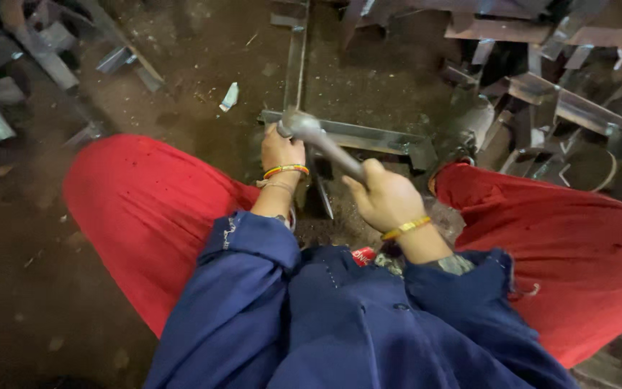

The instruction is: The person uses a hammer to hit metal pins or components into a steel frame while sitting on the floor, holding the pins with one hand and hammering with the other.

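Note:
My right hand (385, 198) grips the handle of a steel hammer (319, 140), whose head sits over the corner of a grey metal angle frame (368, 137) lying on the dirt floor. My left hand (281, 150) rests on that frame right beside the hammer head, fingers closed over the bar; part of the hand is hidden by the hammer. Both wrists wear coloured bangles, and both arms are in blue sleeves. A long bar of the frame (295, 65) runs away from the corner toward the top of the view.
My knees in red trousers (145, 209) spread to both sides of the frame. Piles of cut metal angle pieces lie at the upper right (563, 101) and upper left (30, 57). A small white scrap (230, 96) lies on the dirt floor.

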